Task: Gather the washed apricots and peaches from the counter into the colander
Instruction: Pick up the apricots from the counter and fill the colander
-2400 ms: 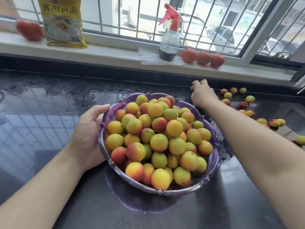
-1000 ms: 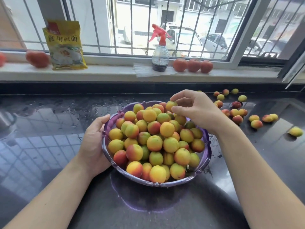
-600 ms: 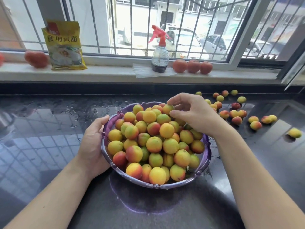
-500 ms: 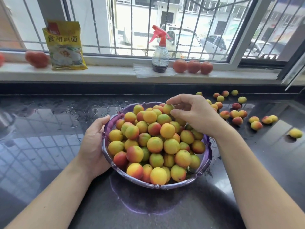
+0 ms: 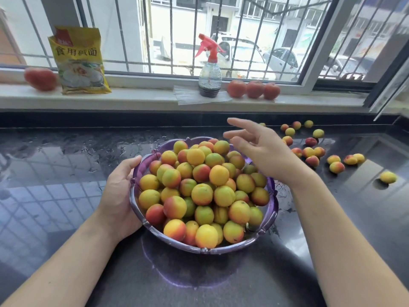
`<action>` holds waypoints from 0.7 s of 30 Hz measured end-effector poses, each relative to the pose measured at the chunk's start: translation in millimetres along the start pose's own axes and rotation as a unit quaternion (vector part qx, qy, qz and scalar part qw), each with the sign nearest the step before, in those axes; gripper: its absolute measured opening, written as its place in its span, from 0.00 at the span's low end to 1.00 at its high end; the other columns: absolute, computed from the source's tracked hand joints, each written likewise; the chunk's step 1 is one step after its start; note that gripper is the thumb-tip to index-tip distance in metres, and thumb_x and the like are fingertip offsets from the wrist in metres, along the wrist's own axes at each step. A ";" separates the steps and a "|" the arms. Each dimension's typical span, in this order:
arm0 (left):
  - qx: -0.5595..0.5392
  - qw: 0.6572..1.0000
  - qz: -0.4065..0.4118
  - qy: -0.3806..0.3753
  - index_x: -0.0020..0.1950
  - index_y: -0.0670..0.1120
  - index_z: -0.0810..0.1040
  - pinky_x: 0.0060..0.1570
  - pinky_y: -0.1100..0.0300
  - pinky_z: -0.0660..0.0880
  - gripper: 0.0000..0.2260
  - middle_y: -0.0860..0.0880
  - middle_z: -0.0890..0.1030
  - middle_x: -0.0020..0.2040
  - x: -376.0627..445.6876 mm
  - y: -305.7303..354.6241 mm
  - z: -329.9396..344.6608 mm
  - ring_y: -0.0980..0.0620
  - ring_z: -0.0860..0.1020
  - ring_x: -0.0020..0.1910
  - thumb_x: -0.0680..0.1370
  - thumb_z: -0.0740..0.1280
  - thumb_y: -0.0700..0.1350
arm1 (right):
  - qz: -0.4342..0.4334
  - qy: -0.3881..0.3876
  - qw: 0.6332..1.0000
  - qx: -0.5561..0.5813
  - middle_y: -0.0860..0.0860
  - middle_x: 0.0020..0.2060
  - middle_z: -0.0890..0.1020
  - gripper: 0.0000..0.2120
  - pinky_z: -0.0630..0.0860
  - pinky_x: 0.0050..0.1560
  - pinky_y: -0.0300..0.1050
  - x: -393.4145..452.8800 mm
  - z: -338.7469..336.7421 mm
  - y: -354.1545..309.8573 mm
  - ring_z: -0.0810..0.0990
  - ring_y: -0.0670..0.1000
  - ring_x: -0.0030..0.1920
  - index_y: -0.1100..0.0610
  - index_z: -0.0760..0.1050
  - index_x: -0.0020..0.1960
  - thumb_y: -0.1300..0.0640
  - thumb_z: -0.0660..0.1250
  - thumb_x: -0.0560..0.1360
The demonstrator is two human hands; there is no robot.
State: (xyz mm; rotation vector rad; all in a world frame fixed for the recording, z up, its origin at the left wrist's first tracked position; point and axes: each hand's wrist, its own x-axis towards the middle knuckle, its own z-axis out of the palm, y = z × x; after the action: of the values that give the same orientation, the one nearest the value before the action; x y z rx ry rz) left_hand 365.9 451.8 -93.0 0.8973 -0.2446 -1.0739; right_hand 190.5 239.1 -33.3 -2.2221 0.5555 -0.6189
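A purple colander (image 5: 272, 216) sits on the wet dark counter (image 5: 55, 178), heaped with yellow, orange and red apricots and peaches (image 5: 203, 185). My left hand (image 5: 120, 193) cups the colander's left wall, fingers lying along the rim. My right hand (image 5: 259, 147) hovers above the colander's far right edge with fingers spread and nothing in it. Several loose fruits (image 5: 309, 152) lie scattered on the counter to the right, and one lies apart further right (image 5: 387, 177).
On the white windowsill stand a yellow packet (image 5: 80, 63), a spray bottle with a red trigger (image 5: 209, 72), three tomatoes (image 5: 254, 89) and another red fruit (image 5: 41, 78) at the left. Barred windows rise behind.
My right hand brought a fruit from the counter to the top of the pile, let it go, and has lifted away with fingers spread. The left hand stayed on the colander.
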 end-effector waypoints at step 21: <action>0.001 1.000 0.003 0.002 0.57 0.43 0.89 0.52 0.38 0.84 0.26 0.37 0.84 0.64 -0.3 -0.7 -0.7 0.37 0.86 0.58 0.85 0.55 0.57 | 0.262 0.160 0.873 -0.380 0.56 0.73 0.66 0.24 0.73 0.56 0.55 9.0 -14.1 124.6 0.75 0.65 0.63 0.51 0.62 0.78 0.54 0.57 0.81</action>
State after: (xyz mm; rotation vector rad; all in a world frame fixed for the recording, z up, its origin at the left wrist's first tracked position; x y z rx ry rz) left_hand 365.7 452.2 -93.9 0.8989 -0.2452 -1.0657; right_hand 165.0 148.6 -116.7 -2.4869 1.7577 -0.5219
